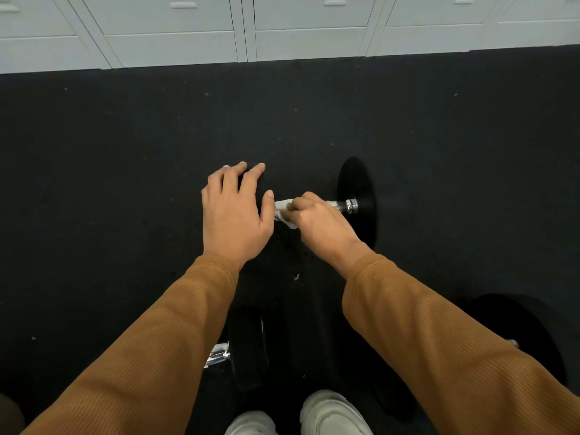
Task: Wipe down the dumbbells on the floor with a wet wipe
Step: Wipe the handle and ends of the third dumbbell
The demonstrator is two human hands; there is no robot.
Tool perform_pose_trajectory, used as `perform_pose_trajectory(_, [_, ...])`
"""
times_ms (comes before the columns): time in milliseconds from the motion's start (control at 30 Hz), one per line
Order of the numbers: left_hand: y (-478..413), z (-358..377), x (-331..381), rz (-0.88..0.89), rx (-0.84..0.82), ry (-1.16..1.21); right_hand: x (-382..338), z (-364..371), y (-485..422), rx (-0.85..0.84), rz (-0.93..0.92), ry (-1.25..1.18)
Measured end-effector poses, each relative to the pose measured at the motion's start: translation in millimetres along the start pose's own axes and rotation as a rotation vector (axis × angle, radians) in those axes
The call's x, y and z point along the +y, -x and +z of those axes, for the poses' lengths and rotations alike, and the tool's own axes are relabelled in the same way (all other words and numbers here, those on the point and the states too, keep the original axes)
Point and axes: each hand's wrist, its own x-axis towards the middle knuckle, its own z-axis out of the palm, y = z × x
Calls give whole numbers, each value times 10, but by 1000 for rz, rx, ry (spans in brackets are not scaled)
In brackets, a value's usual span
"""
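1. Nearest, at the bottom edge: two pale chunky shoes point(332, 412) on the dark speckled rubber floor point(125, 136). Point toward the work, so probably belong to a bending or crouching posture.
2. Just beyond the shoes: the near dumbbell point(248, 346), black round plates and a chrome bar. Lies partly hidden under the orange-brown ribbed sleeves point(141, 356). Touched by neither hand; cannot tell whether already wiped or waiting.
3. Further out: the right hand point(317, 221). Curls closed round a crumpled white wet wipe point(284, 211) and clamps it on the chrome handle point(345, 205) of the far dumbbell point(356, 189), also with black plates. Wraps the wipe round the bar, likely to clean all sides in one slide.
4. Just beside, almost touching the wipe with the thumb: the left hand point(235, 211). Lies with fingers spread and straight, holding nothing. Seems to press on the left plate, too dark against the floor to make out, probably to stop any rolling.
5. Under both hands: the far dumbbell again. Lies crosswise on the floor, right plate standing on edge.
6. Farthest: pale grey metal lockers point(307, 26) along the wall, well apart from the work.
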Motion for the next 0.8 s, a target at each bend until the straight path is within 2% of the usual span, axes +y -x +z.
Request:
perform_pose_trajectory(267, [3, -2, 3, 1, 14, 7, 97, 52, 115, 17, 0, 17])
perform_pose_trajectory(467, [-3, -9, 2, 1, -3, -7, -48, 18, 17, -29, -89, 82])
perform_pose_trajectory(800, [-16, -8, 7, -5, -5, -2, 45, 47, 93, 4, -13, 49])
